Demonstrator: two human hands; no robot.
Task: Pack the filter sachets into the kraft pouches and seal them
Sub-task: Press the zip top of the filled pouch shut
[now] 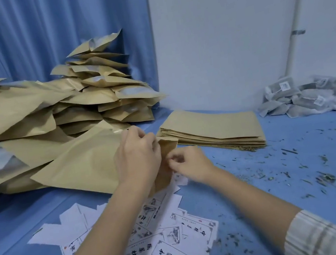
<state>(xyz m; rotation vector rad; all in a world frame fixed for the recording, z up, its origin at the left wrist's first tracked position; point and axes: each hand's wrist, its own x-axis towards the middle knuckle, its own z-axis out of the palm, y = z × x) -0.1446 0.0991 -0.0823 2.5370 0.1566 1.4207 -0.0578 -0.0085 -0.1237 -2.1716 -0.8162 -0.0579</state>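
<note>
Blue tabletop strewn with printed labels: both hands meet at centre on one kraft pouch, left hand gripping its side, right hand seemingly pinching the mouth edge. Light, creasable paper; best held by the edges. Sachets lie well apart, far right.

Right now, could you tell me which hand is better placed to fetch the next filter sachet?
Probably the right hand: the filter sachets lie on its side, while the left hand has the firmer grip on the kraft pouch.
</note>
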